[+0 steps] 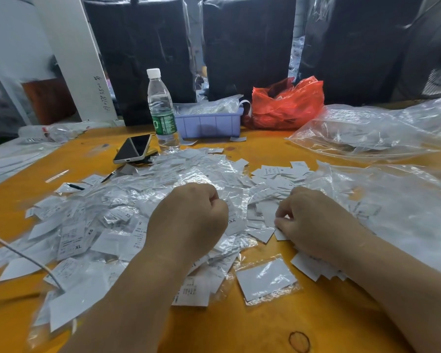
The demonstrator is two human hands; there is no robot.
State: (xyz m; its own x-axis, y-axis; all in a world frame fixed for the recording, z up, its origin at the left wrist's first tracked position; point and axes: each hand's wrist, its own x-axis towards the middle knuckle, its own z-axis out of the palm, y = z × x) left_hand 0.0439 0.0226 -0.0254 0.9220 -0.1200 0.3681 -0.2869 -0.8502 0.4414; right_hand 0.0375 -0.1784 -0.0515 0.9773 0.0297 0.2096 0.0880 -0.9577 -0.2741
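Note:
A heap of small clear plastic bags (143,194) and white size labels covers the middle of the orange table (278,324). My left hand (189,220) rests on the heap with its fingers curled under, next to a label marked XX (233,224); whether it holds something is hidden. My right hand (313,220) lies to the right, its fingertips pinching small white labels (280,234). A bagged blank label (266,278) lies between my forearms. A loose stack of white labels (280,174) sits behind my right hand.
A water bottle (162,110) and a phone (133,149) stand behind the heap. Further back are a purple bin (209,123), a red plastic bag (288,103) and black wrapped bundles (247,44). Large clear bags (362,131) fill the right. A white cord (21,253) crosses the left.

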